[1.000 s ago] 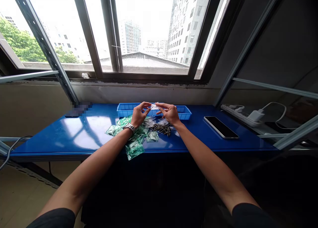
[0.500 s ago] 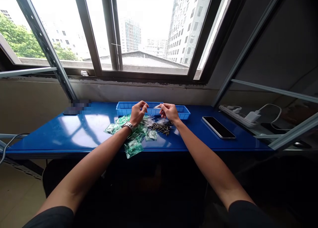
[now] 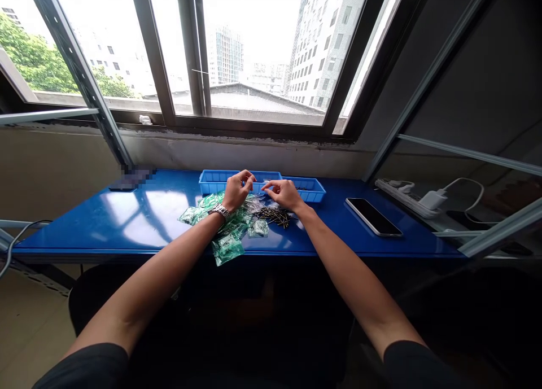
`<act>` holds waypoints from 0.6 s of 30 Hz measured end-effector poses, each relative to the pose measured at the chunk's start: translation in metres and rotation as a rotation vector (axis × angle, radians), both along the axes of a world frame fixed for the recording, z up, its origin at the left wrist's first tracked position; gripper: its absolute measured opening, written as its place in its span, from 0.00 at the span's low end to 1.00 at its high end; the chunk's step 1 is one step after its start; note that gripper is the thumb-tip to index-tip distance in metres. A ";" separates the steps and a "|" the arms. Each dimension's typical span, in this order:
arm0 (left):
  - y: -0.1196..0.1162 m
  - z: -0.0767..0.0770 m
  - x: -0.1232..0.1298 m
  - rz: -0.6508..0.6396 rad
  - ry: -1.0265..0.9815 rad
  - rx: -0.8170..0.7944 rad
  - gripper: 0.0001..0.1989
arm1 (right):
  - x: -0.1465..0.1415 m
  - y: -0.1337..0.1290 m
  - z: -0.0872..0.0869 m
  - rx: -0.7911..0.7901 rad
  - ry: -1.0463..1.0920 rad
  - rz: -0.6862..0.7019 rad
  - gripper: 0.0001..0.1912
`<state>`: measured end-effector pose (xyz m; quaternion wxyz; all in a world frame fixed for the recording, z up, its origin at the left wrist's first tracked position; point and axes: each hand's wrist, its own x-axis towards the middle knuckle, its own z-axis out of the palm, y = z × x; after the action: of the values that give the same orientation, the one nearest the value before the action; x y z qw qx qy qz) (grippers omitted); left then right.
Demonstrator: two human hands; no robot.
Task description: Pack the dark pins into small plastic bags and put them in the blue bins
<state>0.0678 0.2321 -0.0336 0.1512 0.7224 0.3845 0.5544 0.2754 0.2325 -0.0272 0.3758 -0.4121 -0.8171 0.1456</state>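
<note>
hands: the left hand (image 3: 237,189) and the right hand (image 3: 282,194) hang just above the near edge of the tray, apart, with fingers curled toward each other; neither shows a clear pinch, and i cannot tell if they hold anything
just changed: the hands have parted slightly, and the clear packet once pinched between them no longer plainly shows
left wrist: a metal wristwatch (image 3: 219,211)
under the hands: green-tinted plastic bags (image 3: 227,249) lie in a loose heap on the table, beside a scatter of clear bags (image 3: 258,228) and a small pile of dark metal pins (image 3: 274,217)
beyond: a shallow blue plastic tray (image 3: 312,192) sits on the glossy blue table (image 3: 105,231), just past the pile
right side: a black smartphone (image 3: 373,216), then a white power strip (image 3: 393,190) with a charger (image 3: 432,200)
far: an open window (image 3: 254,56) looks onto tower blocks
</note>
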 end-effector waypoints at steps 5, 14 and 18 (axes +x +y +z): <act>0.001 -0.001 0.000 -0.009 -0.003 0.002 0.13 | -0.002 0.001 -0.002 0.025 -0.197 -0.045 0.09; 0.000 0.000 0.000 -0.008 0.004 0.005 0.12 | -0.014 -0.008 0.002 0.064 -0.415 -0.183 0.06; 0.000 0.000 0.001 -0.014 -0.004 0.007 0.12 | -0.012 -0.007 0.001 0.078 -0.393 -0.191 0.05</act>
<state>0.0686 0.2319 -0.0338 0.1534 0.7245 0.3771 0.5561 0.2630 0.2253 -0.0264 0.2370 -0.4932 -0.8370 -0.0054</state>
